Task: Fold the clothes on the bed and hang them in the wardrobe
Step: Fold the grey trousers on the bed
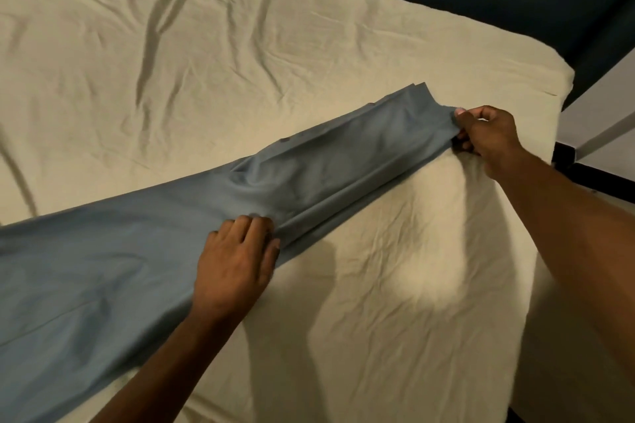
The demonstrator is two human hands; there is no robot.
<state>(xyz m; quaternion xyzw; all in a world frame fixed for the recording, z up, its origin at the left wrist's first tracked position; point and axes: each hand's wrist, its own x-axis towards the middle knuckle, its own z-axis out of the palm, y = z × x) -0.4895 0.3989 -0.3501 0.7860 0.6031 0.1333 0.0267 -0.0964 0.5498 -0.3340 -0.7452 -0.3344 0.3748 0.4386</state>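
Head view: the right hand (488, 137) pinches the far narrow end of the blue-grey garment (171, 233), drawing it taut, while the left hand (237, 261) presses flat on its middle near the front edge, fingers straight. The garment lies in a long diagonal band across the cream bed sheet (240, 62). Judged from this, the folding step is under way; next likely calls for carrying the pinched end back over the pressed hand

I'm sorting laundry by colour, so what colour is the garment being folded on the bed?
The garment is plain blue-grey, seen in the head view.
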